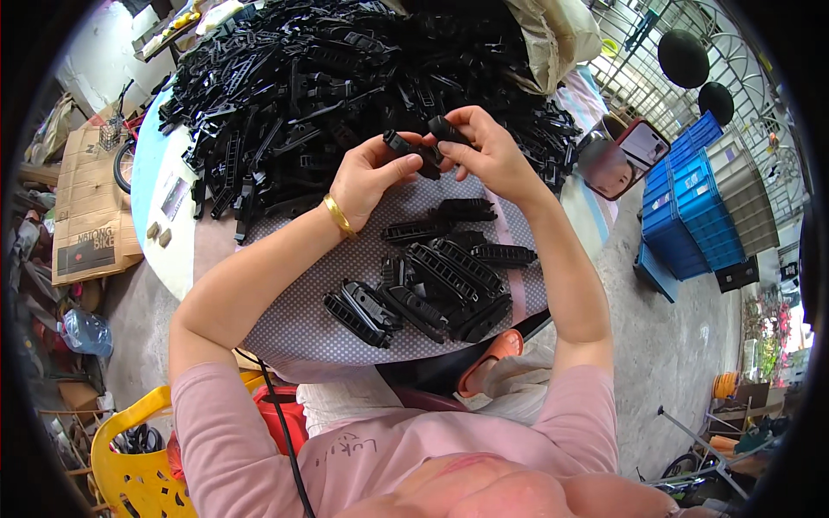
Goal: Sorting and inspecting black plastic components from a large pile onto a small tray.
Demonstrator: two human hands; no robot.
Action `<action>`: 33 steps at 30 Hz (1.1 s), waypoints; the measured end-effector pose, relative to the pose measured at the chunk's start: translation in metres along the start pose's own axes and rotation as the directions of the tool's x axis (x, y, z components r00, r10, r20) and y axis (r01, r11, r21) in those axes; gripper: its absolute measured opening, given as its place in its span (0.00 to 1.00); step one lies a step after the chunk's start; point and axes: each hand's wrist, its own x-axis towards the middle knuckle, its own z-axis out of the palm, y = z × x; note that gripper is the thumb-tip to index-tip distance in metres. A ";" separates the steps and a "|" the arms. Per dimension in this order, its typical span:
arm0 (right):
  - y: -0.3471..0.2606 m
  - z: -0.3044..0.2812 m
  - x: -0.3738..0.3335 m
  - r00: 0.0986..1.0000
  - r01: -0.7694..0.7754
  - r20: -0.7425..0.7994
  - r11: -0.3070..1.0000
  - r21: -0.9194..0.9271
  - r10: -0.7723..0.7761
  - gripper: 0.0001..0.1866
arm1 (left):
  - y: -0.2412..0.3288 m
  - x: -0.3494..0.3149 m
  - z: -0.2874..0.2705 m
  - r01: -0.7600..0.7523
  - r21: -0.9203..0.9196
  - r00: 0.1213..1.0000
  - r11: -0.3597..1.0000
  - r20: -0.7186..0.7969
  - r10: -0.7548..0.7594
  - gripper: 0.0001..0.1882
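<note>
My left hand [366, 180] is closed on a black plastic part [398, 142], pinched between thumb and fingers. My right hand [496, 157] grips another black plastic part [446, 130] close beside it; whether the two parts touch, I cannot tell. Both hands are raised over the table, at the near edge of a large heap of black plastic parts [285, 86]. Nearer to me, between my forearms, lies a smaller group of long, ribbed black pieces [442, 269] on the dotted tablecloth [285, 306].
A phone [623, 159] stands at the table's right side. A pale sack [557, 39] rests behind the heap. Blue crates [691, 211] are stacked at the right, a yellow chair [129, 466] is at the lower left, and a cardboard box [91, 203] stands left of the table.
</note>
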 end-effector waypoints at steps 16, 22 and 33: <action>0.003 0.018 -0.003 0.985 0.171 -0.002 0.966 -0.192 -0.174 0.12 | -0.006 0.000 -0.004 -0.138 0.358 0.983 0.924 -0.068 0.173 0.22; 0.005 0.013 -0.006 0.917 0.327 -0.011 0.767 -0.552 -0.399 0.13 | -0.010 0.005 -0.003 -0.130 0.390 0.987 0.912 -0.037 0.157 0.23; 0.007 -0.007 -0.002 0.984 0.175 0.112 0.867 -0.465 -0.139 0.29 | 0.002 0.003 -0.005 -0.228 0.430 0.971 0.874 0.039 0.235 0.21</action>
